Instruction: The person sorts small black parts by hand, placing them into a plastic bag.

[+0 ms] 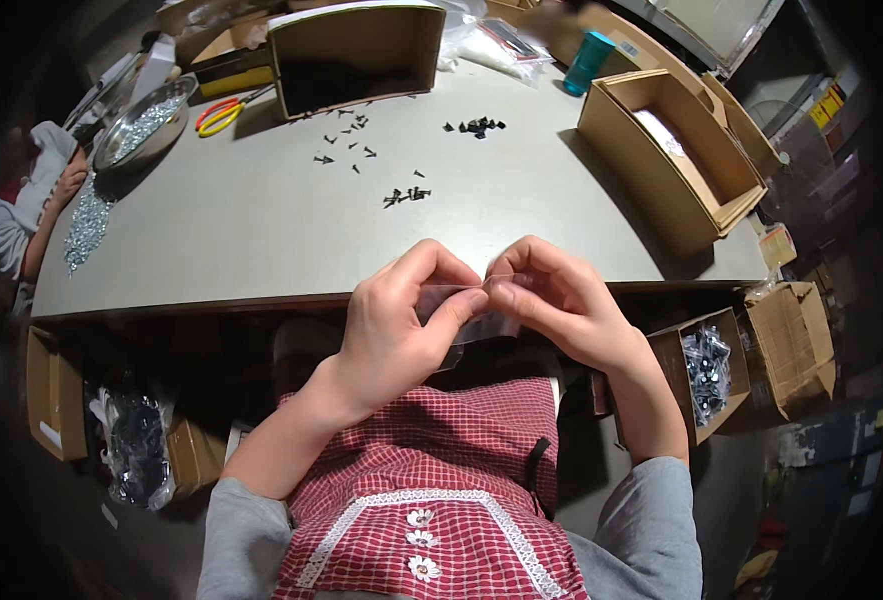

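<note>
The bag [491,328], made of clear film, is in the air at the near edge of the table [231,225], between the two hands. The left hand [396,315] pinches its upper part, with thumb and forefinger close together. The right hand [571,305] pinches it too, also narrow, and the two grips almost meet. I cannot tell if the mouth of the bag is at this place.

I judge that the bag is very light and soft, so it will fold easily and not keep a shape. The film is probably slippery, and its layers may cling together. It could stretch or tear under a hard pull, so it is better to hold it at the upper edge, with the finger pads, one layer for each hand.

On the table, beyond the hands, lie screws [406,196]; nearer its far edge are black parts [478,127] and a box [361,35].
</note>
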### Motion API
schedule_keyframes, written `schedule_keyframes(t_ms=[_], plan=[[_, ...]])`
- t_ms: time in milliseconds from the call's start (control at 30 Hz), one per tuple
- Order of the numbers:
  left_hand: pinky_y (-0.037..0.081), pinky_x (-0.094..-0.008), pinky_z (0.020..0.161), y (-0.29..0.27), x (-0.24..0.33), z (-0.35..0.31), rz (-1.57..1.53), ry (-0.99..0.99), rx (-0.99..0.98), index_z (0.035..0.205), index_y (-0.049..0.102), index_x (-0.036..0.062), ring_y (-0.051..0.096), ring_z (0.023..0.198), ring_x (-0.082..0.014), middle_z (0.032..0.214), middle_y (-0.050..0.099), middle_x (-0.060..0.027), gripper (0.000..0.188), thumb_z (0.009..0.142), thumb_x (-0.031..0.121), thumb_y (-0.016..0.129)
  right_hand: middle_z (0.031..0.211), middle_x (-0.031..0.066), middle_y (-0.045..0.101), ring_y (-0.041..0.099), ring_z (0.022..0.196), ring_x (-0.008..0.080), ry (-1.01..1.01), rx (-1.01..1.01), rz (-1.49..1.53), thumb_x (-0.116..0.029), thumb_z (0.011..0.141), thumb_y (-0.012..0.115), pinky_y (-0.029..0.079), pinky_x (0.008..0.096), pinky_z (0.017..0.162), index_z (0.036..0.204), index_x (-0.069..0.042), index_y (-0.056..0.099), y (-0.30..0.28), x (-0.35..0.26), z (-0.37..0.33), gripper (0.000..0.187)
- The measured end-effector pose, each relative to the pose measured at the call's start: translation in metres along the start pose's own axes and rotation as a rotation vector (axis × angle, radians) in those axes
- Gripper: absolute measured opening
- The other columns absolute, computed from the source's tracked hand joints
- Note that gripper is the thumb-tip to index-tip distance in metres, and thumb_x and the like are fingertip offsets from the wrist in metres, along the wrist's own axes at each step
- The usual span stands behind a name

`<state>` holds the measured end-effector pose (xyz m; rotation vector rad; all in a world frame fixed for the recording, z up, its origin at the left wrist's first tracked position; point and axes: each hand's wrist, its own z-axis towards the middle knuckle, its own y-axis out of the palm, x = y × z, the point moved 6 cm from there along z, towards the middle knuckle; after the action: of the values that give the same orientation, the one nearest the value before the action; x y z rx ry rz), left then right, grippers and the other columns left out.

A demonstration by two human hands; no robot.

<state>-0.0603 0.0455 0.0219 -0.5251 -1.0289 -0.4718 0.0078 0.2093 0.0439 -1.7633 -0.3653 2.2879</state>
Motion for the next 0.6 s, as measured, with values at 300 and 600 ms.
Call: schedule_keyframes(t_ms=[300,600], plan=[[0.06,-0.0293,0.075,-0.012,-0.021,-0.025,-0.153,-0.085,0.15,0.097,0.067,-0.0009,0.076,0.083,-0.0161,0.088,0.076,-0.0087,0.009,0.094,0.003,0.074,0.099,0.0059,0.07,0.07,0.092,0.0124,0.277,-0.074,0.297,-0.009,0.101,0.07,0.058,0.0282,0.085,0.114,0.003,0.066,0.021,0.023,-0.02,0.018],[0.056,-0.0341,0.082,-0.02,0.0,-0.023,0.444,0.19,0.196,0.102,0.065,-0.0005,0.073,0.094,-0.0233,0.09,0.071,-0.0105,0.018,0.087,-0.004,0.075,0.084,0.0035,0.071,0.07,0.075,0.0094,0.382,-0.107,0.313,-0.014,0.101,0.071,0.058,0.0246,0.065,0.102,0.001,0.068,0.026,0.031,-0.029,0.016]])
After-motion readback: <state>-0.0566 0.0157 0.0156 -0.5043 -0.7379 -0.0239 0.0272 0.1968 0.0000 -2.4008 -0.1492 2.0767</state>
